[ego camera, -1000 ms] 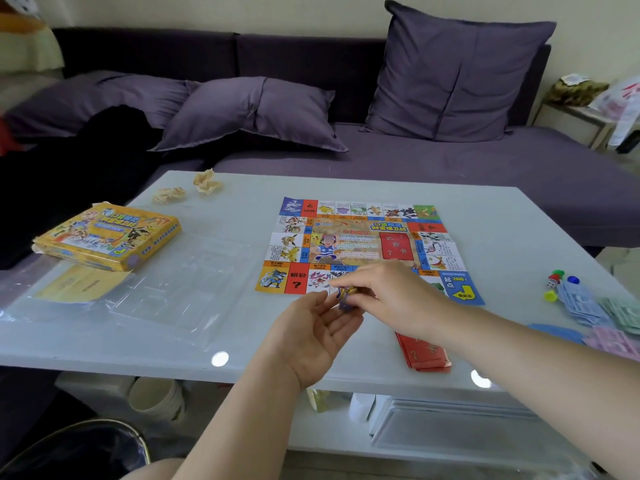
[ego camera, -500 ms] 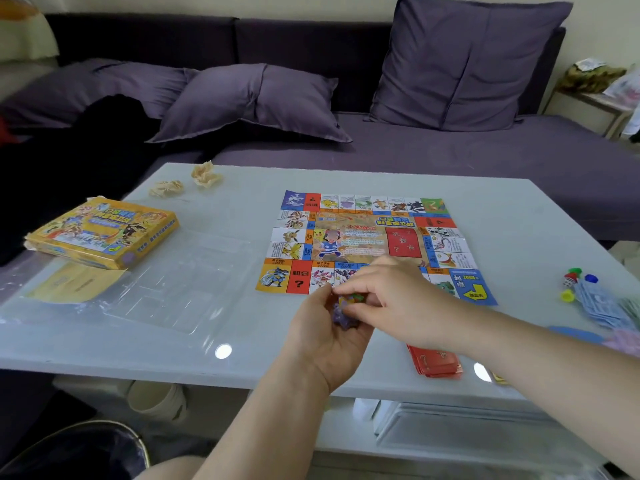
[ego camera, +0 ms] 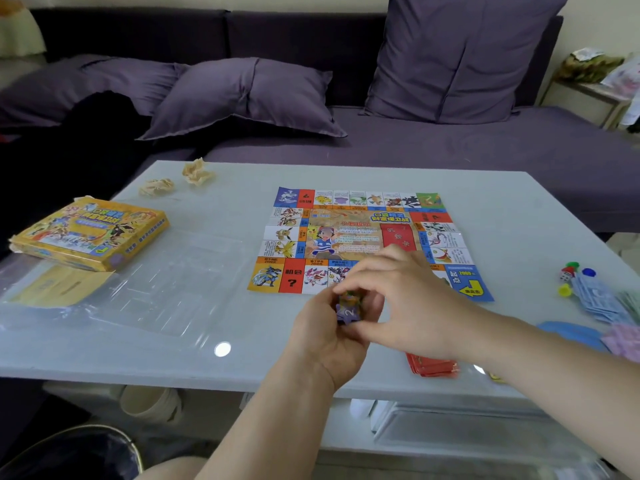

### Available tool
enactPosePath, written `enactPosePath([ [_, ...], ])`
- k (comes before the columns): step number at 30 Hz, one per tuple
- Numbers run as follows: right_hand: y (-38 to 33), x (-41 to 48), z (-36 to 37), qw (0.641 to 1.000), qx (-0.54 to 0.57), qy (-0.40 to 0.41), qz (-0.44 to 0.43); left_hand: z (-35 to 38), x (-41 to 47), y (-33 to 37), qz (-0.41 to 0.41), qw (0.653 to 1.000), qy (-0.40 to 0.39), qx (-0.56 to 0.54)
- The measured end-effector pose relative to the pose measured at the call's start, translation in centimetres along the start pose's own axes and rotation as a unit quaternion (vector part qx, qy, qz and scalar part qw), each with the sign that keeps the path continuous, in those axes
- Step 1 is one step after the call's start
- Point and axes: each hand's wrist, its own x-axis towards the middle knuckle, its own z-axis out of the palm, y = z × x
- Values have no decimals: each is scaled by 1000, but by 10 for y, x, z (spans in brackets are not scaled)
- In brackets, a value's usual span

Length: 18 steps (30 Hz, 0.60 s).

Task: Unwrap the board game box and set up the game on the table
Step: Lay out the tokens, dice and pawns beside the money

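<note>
Both hands are busy right above the near edge of the table (ego camera: 214, 362). My left hand (ego camera: 329, 341) is curled around one small stack of purple cards (ego camera: 346, 312), and the top one has a question mark on it. My right hand (ego camera: 401, 299) is pinching that same stack, fingers on the far end and thumb on the near end, so both are clamped on it and it's off the table. Down on the shelf underneath there's one stack of paper cups (ego camera: 152, 405). Just under my right wrist sits one pile of red cards (ego camera: 433, 367), right at the table's front edge. Off to the left is one sheet of clear plastic wrap (ego camera: 162, 282), lying flat with something yellow showing beneath it. The board (ego camera: 360, 233) is unfolded flat mid-table, just past my fingers. On the right are three pawns (ego camera: 565, 290), one green, one blue and one yellow, bunched around one die (ego camera: 566, 274). Next to them is paper money (ego camera: 599, 301) in blue, green and pink piles, partly cut off at the edge. The box (ego camera: 93, 232) is at the far left, yellow, lid up, with its corner touching the plastic. Past it are two crumpled paper balls (ego camera: 197, 173), sitting near each other. Behind all that is the purple sofa (ego camera: 450, 147), and I count three cushions (ego camera: 460, 57) on it, one upright and two slumped.
</note>
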Motion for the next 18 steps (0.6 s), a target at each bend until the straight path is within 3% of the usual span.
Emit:
enactPosePath([
  [7,10,0,0,1000,-8,18,13,5,1,-7,1,1000,-18,-4],
  [18,22,-2,7,998,19,57,32,12,10,-17,46,999,25,-1],
])
